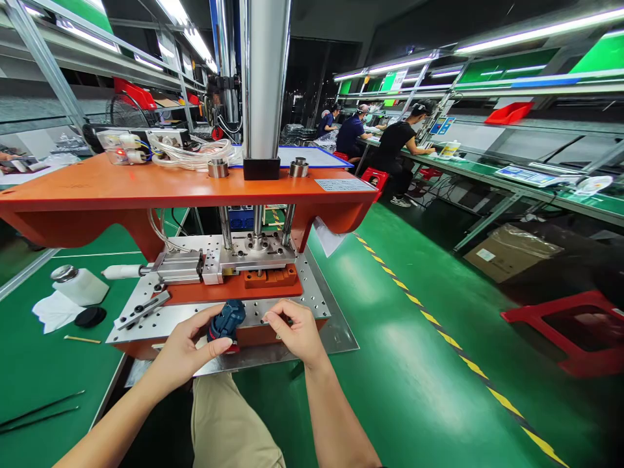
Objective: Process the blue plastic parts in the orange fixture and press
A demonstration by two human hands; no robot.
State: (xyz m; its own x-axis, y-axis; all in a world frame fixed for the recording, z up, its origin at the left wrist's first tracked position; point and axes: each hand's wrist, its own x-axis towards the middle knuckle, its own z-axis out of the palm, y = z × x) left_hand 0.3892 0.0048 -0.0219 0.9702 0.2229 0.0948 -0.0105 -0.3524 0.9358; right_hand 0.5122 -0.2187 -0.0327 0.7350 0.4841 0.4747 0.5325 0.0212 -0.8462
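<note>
My left hand [188, 351] is closed round a dark blue tool housing [228, 320] with a red part at its lower end. Thumb and fingers grip it from the left, above the front edge of the press's metal base plate [182, 313]. My right hand [296, 328] is a little to the right, apart from the housing, with thumb and index finger pinched together. Whether anything small is between those fingertips cannot be made out. Behind both hands stands the orange press [195, 192], with an orange fixture block [270, 277] under its ram plate [256, 250].
On the green table at left are a white bottle [82, 286], a white cloth [54, 311], a black cap [90, 317], a thin stick [82, 339] and tweezers [41, 413]. Several people sit along a bench [487, 175] at right. A red stool [565, 318] stands on the floor.
</note>
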